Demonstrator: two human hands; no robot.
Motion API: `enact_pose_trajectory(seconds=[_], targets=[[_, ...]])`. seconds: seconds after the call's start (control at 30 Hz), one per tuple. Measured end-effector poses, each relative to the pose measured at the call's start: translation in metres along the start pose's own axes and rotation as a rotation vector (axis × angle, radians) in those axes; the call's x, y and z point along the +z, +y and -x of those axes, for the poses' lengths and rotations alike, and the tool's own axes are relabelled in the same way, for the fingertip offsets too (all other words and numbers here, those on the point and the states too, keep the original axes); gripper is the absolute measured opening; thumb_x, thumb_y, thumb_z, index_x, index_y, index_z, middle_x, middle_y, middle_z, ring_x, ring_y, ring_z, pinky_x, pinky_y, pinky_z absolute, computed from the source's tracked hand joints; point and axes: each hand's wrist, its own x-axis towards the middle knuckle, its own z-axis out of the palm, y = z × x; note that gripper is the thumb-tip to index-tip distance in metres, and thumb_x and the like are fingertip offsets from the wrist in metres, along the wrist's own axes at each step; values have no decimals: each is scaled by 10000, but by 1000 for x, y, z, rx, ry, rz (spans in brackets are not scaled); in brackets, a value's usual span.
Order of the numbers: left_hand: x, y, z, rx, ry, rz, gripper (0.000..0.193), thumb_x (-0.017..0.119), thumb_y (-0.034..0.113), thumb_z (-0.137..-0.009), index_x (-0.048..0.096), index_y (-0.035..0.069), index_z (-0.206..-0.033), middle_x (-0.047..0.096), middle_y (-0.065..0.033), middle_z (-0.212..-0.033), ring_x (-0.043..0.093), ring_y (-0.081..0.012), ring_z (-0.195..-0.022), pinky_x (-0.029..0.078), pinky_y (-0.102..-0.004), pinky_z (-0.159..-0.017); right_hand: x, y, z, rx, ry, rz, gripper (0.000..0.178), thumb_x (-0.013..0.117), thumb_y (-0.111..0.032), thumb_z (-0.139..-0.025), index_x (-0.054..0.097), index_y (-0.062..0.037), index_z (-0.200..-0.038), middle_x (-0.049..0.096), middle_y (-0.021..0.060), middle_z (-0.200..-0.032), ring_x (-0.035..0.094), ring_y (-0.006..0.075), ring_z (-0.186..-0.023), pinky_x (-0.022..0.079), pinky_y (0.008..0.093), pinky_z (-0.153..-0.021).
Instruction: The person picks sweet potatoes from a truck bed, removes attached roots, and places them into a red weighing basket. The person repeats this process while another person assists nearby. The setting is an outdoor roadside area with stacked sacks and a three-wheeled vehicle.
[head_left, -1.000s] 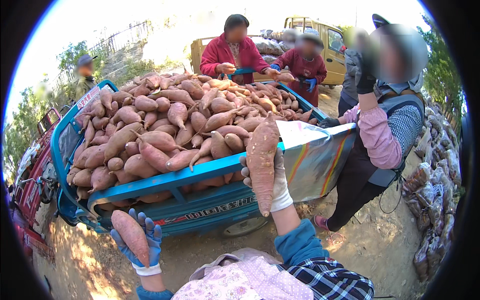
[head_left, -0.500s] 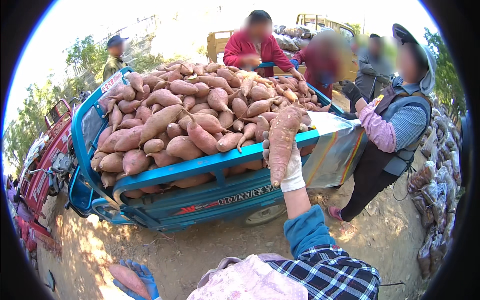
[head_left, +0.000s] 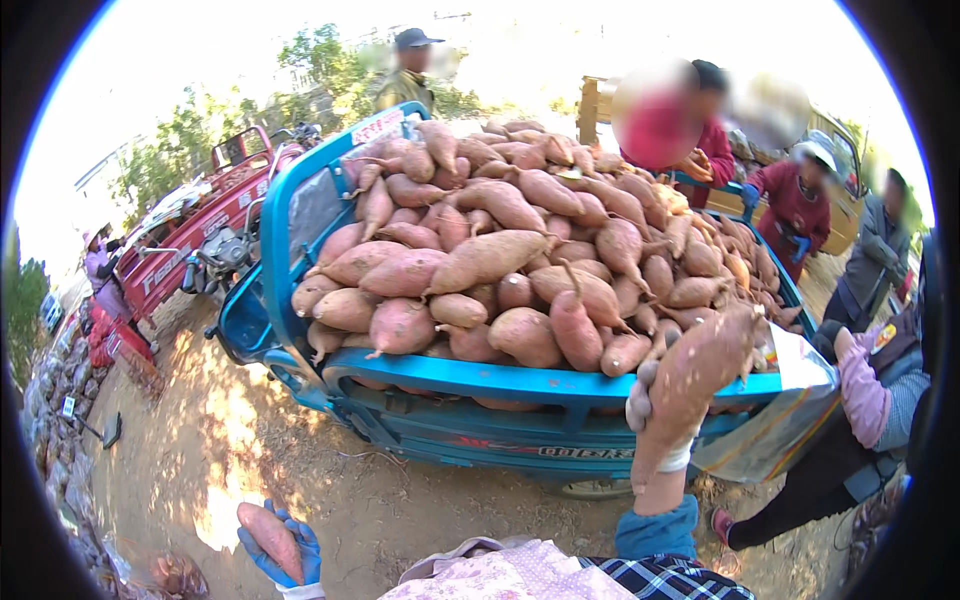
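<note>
A large, long sweet potato (head_left: 692,390) with pale scars stands tilted in my right hand (head_left: 642,400), whose grey-tipped white glove wraps round its side near the truck's edge. Low on the left, my left hand (head_left: 302,552) in a blue glove holds a smaller reddish sweet potato (head_left: 270,540), with the fingers curled along its side. Beyond my right hand rises a heap of sweet potatoes (head_left: 490,258) in the bed of a blue cargo tricycle (head_left: 450,375).
On the right a person (head_left: 890,390) in a pink sleeve stands by a clear plastic sheet (head_left: 790,420) on the bed's corner. Several people are behind the heap. A red tricycle (head_left: 190,235) is parked at the left, near filled bags (head_left: 62,440) on the dirt ground.
The view has swung left, so the tricycle sits further right. The large sweet potato in my right hand now leans to the right. My left hand still holds its smaller one.
</note>
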Motion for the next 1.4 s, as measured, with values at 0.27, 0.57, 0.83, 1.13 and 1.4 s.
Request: enact_pose_trajectory(seconds=[0.27,0.57,0.83,1.13,1.4], targets=[[-34,61,-53,44,31,17,692,605,630,-878,548,98,-1316,684,-78,-1019,682,-262,-881,564,-505,-844,71,204,-5,799,145,91,611,594,-454,-933,533,4,-1332,631,181,-1239,652,313,-1065,550,430,-910],[-126,272,-93,268,202,-78,790,616,723,-805,506,166,-1355,593,-116,-1286,551,-381,-1197,429,-624,-984,147,526,-41,1191,-53,-528,855,690,-635,-810,470,-33,-1376,556,246,-1287,637,366,-985,590,444,-794],[-218,413,-140,385,357,-20,886,577,793,-764,446,210,-1418,500,-120,-1381,463,-362,-1271,329,-639,-1050,129,720,-55,1300,245,-575,790,610,-590,-894,437,-3,-1395,556,278,-1290,629,437,-983,577,544,-791],[-220,539,-301,538,350,53,687,631,674,-824,572,168,-1284,633,-129,-1218,613,-311,-1068,492,-521,-928,147,996,-158,1579,189,-639,742,533,-620,-906,534,11,-1298,634,270,-1141,645,450,-935,577,551,-762],[-233,685,-405,833,455,-12,705,642,669,-817,597,130,-1271,690,-64,-1109,653,-291,-1014,521,-534,-905,260,1233,-245,1727,180,-542,431,569,-408,-986,596,-60,-1239,684,155,-1125,663,327,-983,566,485,-853]])
